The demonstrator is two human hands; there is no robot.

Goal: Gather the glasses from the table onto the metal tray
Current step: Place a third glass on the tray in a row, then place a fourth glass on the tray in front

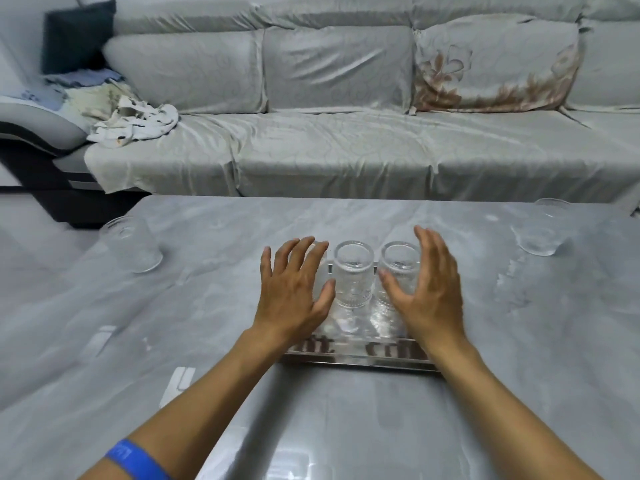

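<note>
on the metal tray point(360, 362), 3 glasses point(354, 275), left hand point(294, 289) and right hand point(427, 292) spread open beside them

Two bare forearms reach forward from the bottom edge, nearly parallel. The left hand point(294, 289) is palm down, fingers spread and slightly curled — holding nothing. The right hand point(426, 289) is turned partly on edge, fingers together and pointing up, thumb out to the side — also empty. A blue wristband point(136, 460) circles the left forearm.
</note>
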